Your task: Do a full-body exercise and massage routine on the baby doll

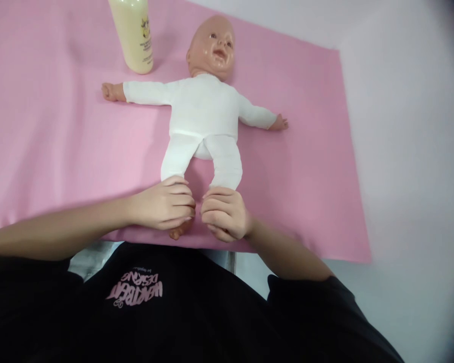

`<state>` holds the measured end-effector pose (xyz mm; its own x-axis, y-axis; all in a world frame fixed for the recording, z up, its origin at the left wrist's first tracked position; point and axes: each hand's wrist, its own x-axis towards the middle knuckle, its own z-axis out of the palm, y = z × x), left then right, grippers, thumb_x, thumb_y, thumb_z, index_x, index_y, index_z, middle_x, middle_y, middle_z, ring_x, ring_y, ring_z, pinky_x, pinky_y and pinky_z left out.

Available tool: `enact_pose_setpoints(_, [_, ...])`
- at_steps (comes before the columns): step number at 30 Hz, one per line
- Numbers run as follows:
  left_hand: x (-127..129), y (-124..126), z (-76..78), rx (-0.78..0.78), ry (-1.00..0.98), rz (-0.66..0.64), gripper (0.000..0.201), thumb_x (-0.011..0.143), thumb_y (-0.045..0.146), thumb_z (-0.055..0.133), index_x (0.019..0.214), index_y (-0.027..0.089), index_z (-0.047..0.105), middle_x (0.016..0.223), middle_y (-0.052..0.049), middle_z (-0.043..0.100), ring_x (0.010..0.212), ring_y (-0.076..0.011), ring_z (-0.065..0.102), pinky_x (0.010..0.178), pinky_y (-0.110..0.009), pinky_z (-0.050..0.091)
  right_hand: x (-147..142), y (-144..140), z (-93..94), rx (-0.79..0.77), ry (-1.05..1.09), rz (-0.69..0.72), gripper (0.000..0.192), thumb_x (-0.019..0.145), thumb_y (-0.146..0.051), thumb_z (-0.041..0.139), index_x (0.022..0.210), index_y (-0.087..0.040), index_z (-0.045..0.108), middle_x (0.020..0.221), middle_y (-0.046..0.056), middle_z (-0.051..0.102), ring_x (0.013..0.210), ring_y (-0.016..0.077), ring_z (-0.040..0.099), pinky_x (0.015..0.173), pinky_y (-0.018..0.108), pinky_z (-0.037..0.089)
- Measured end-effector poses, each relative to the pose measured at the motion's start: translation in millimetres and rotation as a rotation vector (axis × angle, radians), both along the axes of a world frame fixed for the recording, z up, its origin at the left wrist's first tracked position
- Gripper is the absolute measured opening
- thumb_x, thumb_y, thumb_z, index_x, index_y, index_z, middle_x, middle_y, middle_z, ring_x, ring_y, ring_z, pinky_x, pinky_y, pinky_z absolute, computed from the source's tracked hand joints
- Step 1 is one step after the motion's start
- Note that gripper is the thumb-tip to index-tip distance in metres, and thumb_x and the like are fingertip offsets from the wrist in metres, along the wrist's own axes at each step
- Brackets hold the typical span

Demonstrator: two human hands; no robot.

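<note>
A baby doll [204,108] with a white cloth body lies on its back, arms spread and head away from me. My left hand [165,203] is wrapped around the lower part of the doll's leg on the left side, and a bare foot shows below my fingers. Around the lower part of the other leg, my right hand [225,214] is closed, hiding that foot. Both knees of the doll are bent slightly outward. Its head and hands are bare, smooth plastic.
A pale yellow lotion bottle [134,38] stands left of the doll's head, its top cut off by the frame. Under everything is a pink sheet [302,191] on the table, its front edge close to my black shirt. A white wall [412,151] is on the right.
</note>
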<state>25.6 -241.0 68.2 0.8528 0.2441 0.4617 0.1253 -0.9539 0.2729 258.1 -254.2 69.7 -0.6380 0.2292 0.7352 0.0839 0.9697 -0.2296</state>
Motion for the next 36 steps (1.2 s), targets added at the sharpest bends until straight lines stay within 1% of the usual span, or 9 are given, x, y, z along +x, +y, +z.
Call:
enact_pose_setpoints(6, [1.6, -3.6, -4.5, -0.012, 0.014, -0.021, 0.030, 0.106, 0.030, 0.048, 0.093, 0.023, 0.074, 0.096, -0.003, 0.077, 0.094, -0.0186, 0.066, 0.107, -0.038, 0.043, 0.6, 0.7, -2.2, 0.002, 0.036, 0.044, 0.030, 0.106, -0.028, 0.034, 0.084, -0.023, 0.052, 0.071, 0.002, 0.063, 0.062, 0.0165, 0.059, 0.071, 0.035, 0.058])
enact_pose_setpoints(10, [2.7, -6.4, -8.9, -0.003, 0.021, -0.040, 0.023, 0.104, 0.033, 0.055, 0.098, 0.024, 0.075, 0.099, -0.002, 0.079, 0.100, -0.0200, 0.067, 0.114, -0.040, 0.039, -1.5, 0.5, -5.2, 0.016, 0.060, 0.038, 0.031, 0.107, -0.032, 0.033, 0.087, -0.022, 0.054, 0.074, 0.002, 0.064, 0.065, 0.0168, 0.062, 0.073, 0.036, 0.060])
enact_pose_setpoints(16, [4.1, -6.4, -10.8, 0.047, -0.052, -0.043, 0.019, 0.103, 0.030, 0.056, 0.104, 0.025, 0.075, 0.099, -0.001, 0.080, 0.101, -0.0207, 0.067, 0.111, -0.039, 0.042, -4.6, 3.2, -9.8, 0.054, 0.114, 0.010, 0.029, 0.102, -0.050, 0.055, 0.098, -0.021, 0.057, 0.079, 0.002, 0.067, 0.071, 0.0170, 0.067, 0.077, 0.036, 0.062])
enact_pose_setpoints(21, [4.0, -3.5, -5.4, 0.050, -0.104, -0.039, 0.019, 0.102, 0.027, 0.057, 0.107, 0.024, 0.075, 0.103, -0.003, 0.080, 0.102, -0.0187, 0.069, 0.105, -0.036, 0.047, -1.0, 10.6, -10.2, 0.150, 0.058, -0.143, 0.037, 0.098, -0.057, 0.059, 0.109, -0.022, 0.060, 0.089, 0.003, 0.072, 0.081, 0.0193, 0.070, 0.087, 0.043, 0.061])
enact_pose_setpoints(24, [2.7, -2.0, -3.2, 0.050, -0.108, -0.035, 0.019, 0.103, 0.027, 0.056, 0.108, 0.025, 0.074, 0.105, -0.002, 0.080, 0.104, -0.0178, 0.069, 0.105, -0.035, 0.048, 1.8, 14.8, -10.5, 0.172, 0.018, -0.218, 0.032, 0.100, -0.051, 0.057, 0.115, -0.023, 0.061, 0.093, 0.002, 0.073, 0.084, 0.0185, 0.069, 0.092, 0.044, 0.058])
enact_pose_setpoints(28, [-0.8, -0.4, -2.6, 0.114, -0.135, -0.017, 0.023, 0.104, 0.026, 0.051, 0.103, 0.023, 0.073, 0.101, -0.002, 0.081, 0.100, -0.0180, 0.070, 0.104, -0.038, 0.050, 3.6, 17.7, -12.9, 0.173, -0.037, -0.290, 0.026, 0.102, -0.041, 0.057, 0.121, -0.023, 0.063, 0.092, 0.002, 0.074, 0.085, 0.0178, 0.069, 0.097, 0.043, 0.055])
enact_pose_setpoints(30, [-3.0, -0.1, -2.0, 0.084, -0.131, 0.012, 0.025, 0.103, 0.025, 0.048, 0.101, 0.024, 0.073, 0.100, -0.002, 0.080, 0.098, -0.0181, 0.071, 0.105, -0.039, 0.051, 3.5, 17.8, -13.8, 0.172, -0.078, -0.297, 0.022, 0.102, -0.036, 0.057, 0.120, -0.024, 0.064, 0.092, 0.001, 0.075, 0.085, 0.0167, 0.069, 0.100, 0.042, 0.054])
enact_pose_setpoints(34, [-6.6, -0.3, 0.2, -0.034, -0.137, 0.079, 0.023, 0.100, 0.025, 0.049, 0.102, 0.025, 0.072, 0.097, -0.003, 0.079, 0.095, -0.0180, 0.070, 0.106, -0.040, 0.052, 2.4, 16.2, -12.4, 0.171, -0.107, -0.277, 0.013, 0.103, -0.022, 0.053, 0.103, -0.022, 0.065, 0.087, -0.001, 0.075, 0.084, 0.0146, 0.069, 0.101, 0.041, 0.052])
enact_pose_setpoints(36, [-7.3, -0.4, 1.0, -0.065, -0.137, 0.082, 0.022, 0.098, 0.024, 0.050, 0.102, 0.025, 0.072, 0.096, -0.003, 0.078, 0.094, -0.0181, 0.070, 0.105, -0.040, 0.053, 1.9, 15.2, -11.1, 0.167, -0.097, -0.264, 0.018, 0.102, -0.018, 0.051, 0.090, -0.022, 0.062, 0.081, -0.003, 0.074, 0.080, 0.0134, 0.069, 0.100, 0.039, 0.052])
